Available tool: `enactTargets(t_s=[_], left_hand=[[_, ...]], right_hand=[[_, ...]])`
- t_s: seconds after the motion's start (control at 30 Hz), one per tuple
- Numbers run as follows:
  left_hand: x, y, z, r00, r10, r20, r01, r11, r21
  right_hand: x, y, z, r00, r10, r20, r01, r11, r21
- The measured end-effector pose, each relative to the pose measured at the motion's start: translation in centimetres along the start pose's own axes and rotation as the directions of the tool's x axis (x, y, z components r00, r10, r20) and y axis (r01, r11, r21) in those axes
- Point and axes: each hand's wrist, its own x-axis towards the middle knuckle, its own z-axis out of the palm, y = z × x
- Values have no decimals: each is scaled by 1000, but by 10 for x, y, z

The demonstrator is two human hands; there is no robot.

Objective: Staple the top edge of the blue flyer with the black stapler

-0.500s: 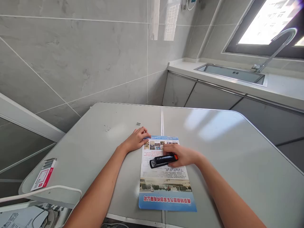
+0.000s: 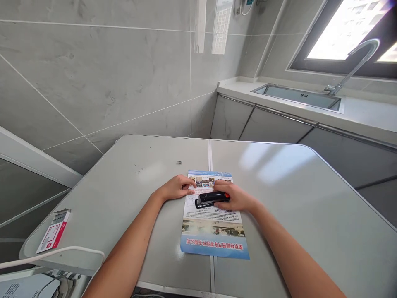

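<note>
My right hand (image 2: pixel 234 196) is closed around the rear of a black stapler (image 2: pixel 211 198) with a red-orange part near the grip. The stapler lies over the printed leaflet (image 2: pixel 214 246), its front end pointing left. At the leaflet's left edge rests my left hand (image 2: pixel 177 187), thumb and forefinger slightly apart on the paper and the other fingers curled. The leaflet has blue bands, small photos and print that reads upside down from here. Part of it is hidden under the stapler and my right hand.
Small strips of staples (image 2: pixel 179 162) lie beyond my left hand, with loose staples (image 2: pixel 138 169) further left. A red and white staple box (image 2: pixel 53 235) sits at the table's left corner, near a white cable (image 2: pixel 71 248). The table (image 2: pixel 279 215) has a central seam. A sink (image 2: pixel 297 96) stands behind right.
The leaflet has shifted away from me. My left hand has slid nearer along its left edge, from the top corner. The stapler in my right hand has moved slightly away from me.
</note>
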Motion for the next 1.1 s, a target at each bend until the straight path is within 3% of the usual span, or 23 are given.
enactTargets(t_s=[0.17, 0.33, 0.43, 0.57, 0.97, 1.1], left_hand=[[1, 2, 0, 1000, -20, -10, 20, 1000, -15], [1, 3, -1, 1000, -20, -8, 20, 1000, -19], [0, 3, -1, 999, -51, 1, 51, 998, -47], [0, 4, -1, 997, -81, 2, 81, 995, -61], [1, 2, 0, 989, -147, 6, 146, 982, -117], [2, 1, 0, 990, -142, 10, 143, 987, -68]], right_hand=[[-1, 4, -1, 993, -21, -116, 27, 998, 53], [0, 10, 1, 938, 106, -329, -97, 994, 44], [2, 14, 5, 906, 167, -388, -167, 985, 35], [4, 19, 11, 894, 202, -401, -215, 976, 12], [9, 20, 14, 916, 199, -349, -218, 976, -17], [9, 20, 14, 922, 192, -335, -210, 978, -16]])
